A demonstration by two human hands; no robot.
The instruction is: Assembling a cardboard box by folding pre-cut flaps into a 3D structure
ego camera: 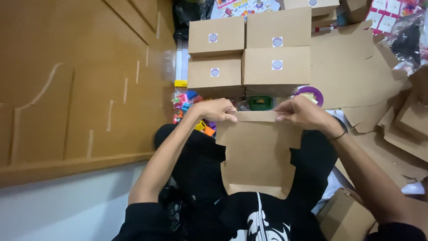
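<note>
My left hand [217, 110] and right hand [302, 113] each pinched a top corner of the flat cardboard blank [257, 154], fingers closed on its folded flap [256, 116]

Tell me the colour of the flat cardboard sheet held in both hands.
Plain kraft brown, unprinted: the cardboard sheet shows best in the head view.

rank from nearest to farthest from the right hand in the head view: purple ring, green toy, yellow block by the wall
From the right hand:
1. purple ring, just beyond the knuckles
2. green toy, toward the left hand
3. yellow block, far left beside the stacked boxes
</note>
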